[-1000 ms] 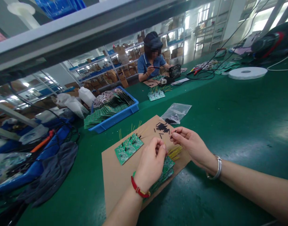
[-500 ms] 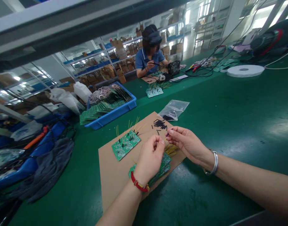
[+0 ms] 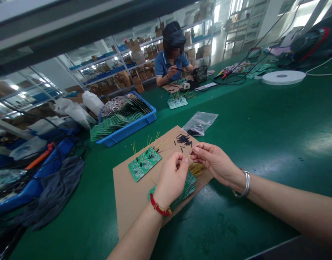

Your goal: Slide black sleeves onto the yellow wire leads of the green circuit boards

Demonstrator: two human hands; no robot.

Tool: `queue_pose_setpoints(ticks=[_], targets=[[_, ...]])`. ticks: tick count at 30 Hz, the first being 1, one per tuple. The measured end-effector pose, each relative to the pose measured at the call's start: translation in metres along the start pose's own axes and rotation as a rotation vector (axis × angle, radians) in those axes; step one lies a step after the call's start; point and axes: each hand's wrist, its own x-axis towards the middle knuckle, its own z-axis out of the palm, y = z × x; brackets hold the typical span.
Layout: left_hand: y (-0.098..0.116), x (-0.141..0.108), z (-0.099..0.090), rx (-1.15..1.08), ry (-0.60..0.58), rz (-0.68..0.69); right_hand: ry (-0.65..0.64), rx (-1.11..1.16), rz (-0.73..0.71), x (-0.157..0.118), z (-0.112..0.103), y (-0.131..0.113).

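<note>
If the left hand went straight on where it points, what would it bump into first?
Probably the right hand or the small black tube it pinches, just ahead of the left hand. Depth is unclear, so it might pass above or below.

A dark cloth point(image 3: 54, 189) lies against a blue bin point(image 3: 64, 151); a white reel point(image 3: 293, 78) lies flat.

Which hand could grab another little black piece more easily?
Probably the right hand: its fingers sit nearer the loose black pieces, though they pinch a dark piece. The left hand is farther away.
</note>
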Motion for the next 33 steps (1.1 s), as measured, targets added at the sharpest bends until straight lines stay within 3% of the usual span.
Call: queue_pose_setpoints(ticks=[33], targets=[[-0.0038,0.0009,0.0014,-0.003,-0.004,0.011,-0.001,0.014,0.004,0.001,-0.0028,0.0025]])
